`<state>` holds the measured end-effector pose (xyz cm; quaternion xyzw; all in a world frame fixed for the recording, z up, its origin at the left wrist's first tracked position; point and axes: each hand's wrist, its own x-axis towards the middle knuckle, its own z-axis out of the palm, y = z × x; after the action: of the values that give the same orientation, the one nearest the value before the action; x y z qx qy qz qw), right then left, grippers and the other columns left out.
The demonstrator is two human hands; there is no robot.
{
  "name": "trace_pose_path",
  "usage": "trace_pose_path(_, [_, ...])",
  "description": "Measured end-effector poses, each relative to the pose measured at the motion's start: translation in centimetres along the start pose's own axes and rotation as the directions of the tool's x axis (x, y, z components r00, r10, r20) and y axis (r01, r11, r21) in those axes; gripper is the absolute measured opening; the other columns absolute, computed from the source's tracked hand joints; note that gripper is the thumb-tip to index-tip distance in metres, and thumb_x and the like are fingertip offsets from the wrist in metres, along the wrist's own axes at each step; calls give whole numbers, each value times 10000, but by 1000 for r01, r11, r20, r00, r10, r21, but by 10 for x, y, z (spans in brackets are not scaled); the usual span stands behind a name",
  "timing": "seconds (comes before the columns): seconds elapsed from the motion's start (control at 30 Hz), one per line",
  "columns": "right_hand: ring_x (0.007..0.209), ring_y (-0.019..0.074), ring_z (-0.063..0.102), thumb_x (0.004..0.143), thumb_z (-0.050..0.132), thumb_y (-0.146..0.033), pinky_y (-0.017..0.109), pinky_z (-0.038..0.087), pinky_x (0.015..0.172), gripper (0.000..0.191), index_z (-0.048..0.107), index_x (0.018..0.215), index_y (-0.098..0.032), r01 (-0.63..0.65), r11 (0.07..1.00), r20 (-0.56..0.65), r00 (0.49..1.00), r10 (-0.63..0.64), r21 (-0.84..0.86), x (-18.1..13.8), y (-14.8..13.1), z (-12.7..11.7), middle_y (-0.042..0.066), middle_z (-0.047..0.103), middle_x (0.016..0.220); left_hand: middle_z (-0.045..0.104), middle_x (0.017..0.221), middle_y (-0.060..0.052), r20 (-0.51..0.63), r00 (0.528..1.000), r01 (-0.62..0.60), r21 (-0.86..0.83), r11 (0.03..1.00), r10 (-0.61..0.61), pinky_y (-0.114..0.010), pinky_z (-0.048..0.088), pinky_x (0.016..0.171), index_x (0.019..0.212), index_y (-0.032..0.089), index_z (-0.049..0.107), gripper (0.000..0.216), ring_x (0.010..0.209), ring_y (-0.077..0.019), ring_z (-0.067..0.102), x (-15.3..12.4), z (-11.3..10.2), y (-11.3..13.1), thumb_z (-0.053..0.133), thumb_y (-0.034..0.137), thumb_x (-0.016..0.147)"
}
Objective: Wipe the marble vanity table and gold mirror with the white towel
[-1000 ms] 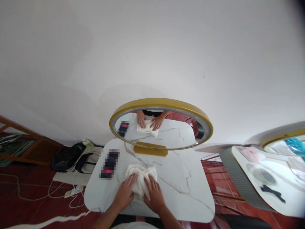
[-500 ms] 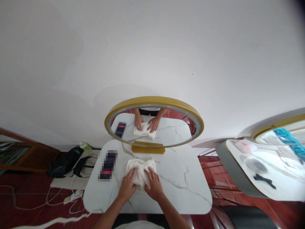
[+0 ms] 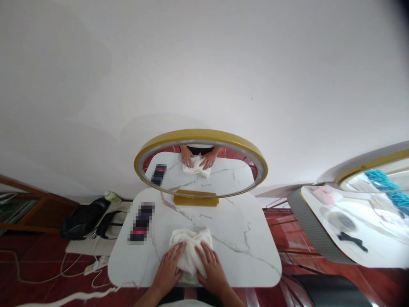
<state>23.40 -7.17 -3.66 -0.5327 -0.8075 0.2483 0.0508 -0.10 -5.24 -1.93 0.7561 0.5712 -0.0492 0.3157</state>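
A bunched white cloth (image 3: pixel 191 251) lies near the front edge of the white marbled table (image 3: pixel 236 256). On its left side rests my left hand (image 3: pixel 169 264), fingers stretched out over the fabric. My right hand (image 3: pixel 211 266) presses flat on the cloth's right side with its fingers spread. Both palms face down, and the thumbs point inward towards the middle of the cloth. An oval mirror with a gold frame (image 3: pixel 201 134) stands at the back of the table and reflects both hands and the cloth.
A blurred-out dark item (image 3: pixel 142 221) lies at the table's left. A black bag (image 3: pixel 84 217), a power strip (image 3: pixel 96 265) and cables are on the left. At right stand a second white table (image 3: pixel 338 230) with a black strap-like item (image 3: pixel 353 241), and a black seat (image 3: pixel 329 290).
Both hands and the cloth have slid towards me, from the table's middle to near its front edge. The hands stay spread on the cloth.
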Motion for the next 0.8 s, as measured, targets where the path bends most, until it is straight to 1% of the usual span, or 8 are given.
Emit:
trace_pose_path(0.13, [1370, 264, 167, 747, 520, -324, 424, 212, 1089, 810, 116, 1448, -300, -34, 999, -45, 998, 33, -26, 17, 4, -5, -9, 86, 1522, 175, 1514, 54, -35, 999, -12, 11, 1000, 12, -326, 123, 1103, 1452, 252, 154, 821, 1375, -210, 144, 18, -7, 2, 467, 263, 693])
trace_pose_path(0.3, [1373, 232, 160, 688, 508, -231, 405, 216, 1092, 826, 173, 1441, -265, -109, 994, -100, 989, 106, -27, 52, 12, -19, 18, 145, 1515, 183, 1514, 43, -93, 995, -17, 20, 1000, 19, -289, 160, 1087, 1453, 247, 143, 848, 1372, -184, 164, 54, -28, 10, 461, 209, 669])
trace_pose_path(0.43, [1366, 211, 186, 651, 499, -199, 378, 232, 1086, 819, 233, 1423, -252, -163, 987, -118, 980, 161, -6, 79, 20, -34, 27, 206, 1499, 202, 1509, 39, -97, 995, 9, 3, 1000, -9, -258, 204, 1065, 1451, 247, 150, 885, 1361, -158, 196, 83, -44, 19, 463, 152, 629])
trace_pose_path(0.53, [1360, 210, 204, 650, 494, -200, 381, 242, 1079, 800, 256, 1412, -247, -179, 984, -134, 975, 177, -2, 89, 26, -41, 32, 229, 1490, 208, 1508, 31, -102, 994, 28, -22, 999, -30, -252, 223, 1057, 1450, 237, 155, 890, 1358, -153, 203, 97, -50, 25, 460, 129, 621])
trace_pose_path(0.6, [1357, 203, 212, 658, 491, -203, 374, 246, 1078, 786, 263, 1408, -255, -178, 984, -140, 974, 176, 0, 88, 27, -43, 25, 244, 1484, 214, 1507, 30, -110, 993, 44, -27, 999, -47, -255, 210, 1065, 1450, 226, 162, 888, 1361, -155, 194, 99, -48, 28, 455, 124, 618])
trace_pose_path(0.67, [1357, 196, 212, 670, 485, -205, 367, 241, 1080, 773, 262, 1408, -266, -173, 985, -147, 974, 172, 4, 82, 28, -42, 12, 253, 1481, 221, 1504, 38, -131, 990, 46, -19, 999, -48, -255, 180, 1078, 1448, 219, 176, 886, 1367, -152, 178, 94, -42, 30, 445, 117, 609])
trace_pose_path(0.8, [1369, 212, 178, 688, 487, -212, 391, 211, 1094, 783, 227, 1422, -285, -149, 989, -156, 976, 150, 16, 49, 29, -28, -13, 201, 1499, 195, 1510, 59, -176, 984, 13, 6, 1000, -11, -280, 141, 1095, 1449, 226, 173, 877, 1376, -154, 148, 66, -15, 33, 421, 120, 615])
